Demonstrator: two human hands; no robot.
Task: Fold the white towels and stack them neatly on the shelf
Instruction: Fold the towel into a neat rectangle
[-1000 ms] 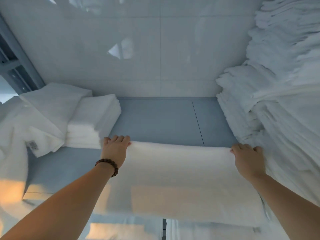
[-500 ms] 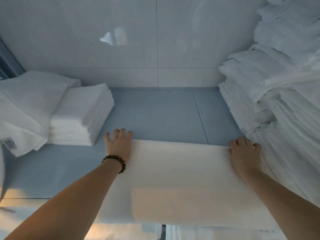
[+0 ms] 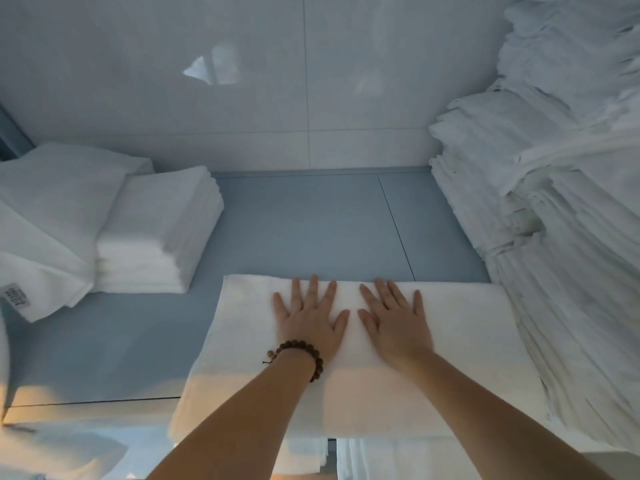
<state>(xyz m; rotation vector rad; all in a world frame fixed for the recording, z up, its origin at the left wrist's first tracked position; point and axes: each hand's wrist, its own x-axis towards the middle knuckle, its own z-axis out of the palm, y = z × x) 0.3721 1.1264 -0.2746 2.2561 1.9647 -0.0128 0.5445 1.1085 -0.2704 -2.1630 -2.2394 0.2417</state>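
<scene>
- The folded white towel (image 3: 467, 323) lies flat on the grey shelf (image 3: 304, 223), at 6 o'clock in the view. Its near edge reaches the shelf's front edge.
- The left hand (image 3: 308, 323) presses palm down on the towel's middle, fingers straight and spread, grasping nothing.
- The right hand (image 3: 394, 323) lies flat just beside it at 3 o'clock, also with fingers straight and spread and nothing gripped. The two thumbs are close but apart.
- A brown bead bracelet (image 3: 301, 355) sits on the left wrist.
- At 10 o'clock from the towel, a short stack of folded towels (image 3: 156, 230) stands on the shelf, apart from the towel.
- At 9 o'clock of that stack, touching it, is a bigger folded cloth (image 3: 45, 209) with a small label (image 3: 15, 295) at its near corner.
- At 3 o'clock a tall, uneven pile of white linen (image 3: 554, 202) rises out of the top of the view. The towel's right end touches its foot.
- A glossy tiled wall (image 3: 242, 81) closes the shelf at 12 o'clock.
- More white cloth (image 3: 398, 459) shows below the shelf's front edge at 6 o'clock.
</scene>
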